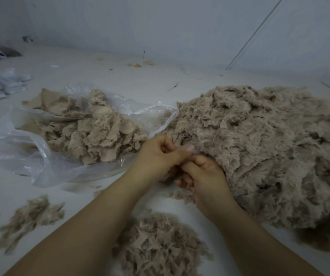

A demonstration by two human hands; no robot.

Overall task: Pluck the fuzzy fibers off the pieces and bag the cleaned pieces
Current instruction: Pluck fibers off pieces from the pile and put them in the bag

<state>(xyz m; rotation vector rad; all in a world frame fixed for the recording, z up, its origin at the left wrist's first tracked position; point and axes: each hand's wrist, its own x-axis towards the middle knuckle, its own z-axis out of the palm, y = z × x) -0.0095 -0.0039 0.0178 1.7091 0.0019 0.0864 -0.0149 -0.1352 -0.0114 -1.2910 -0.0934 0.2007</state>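
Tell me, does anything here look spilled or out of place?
Somewhat. The clear plastic bag lies flat and gaping, and its pieces spill past its mouth onto the white surface. Loose tufts lie scattered at near left. Orange crumbs sit by the wall.

Head view: we look forward and down from the person's head, wide-angle.
Nearness: close, hands [182, 166] at centre frame.
Facing: across the white worktop [120, 76] toward the wall [160, 22].
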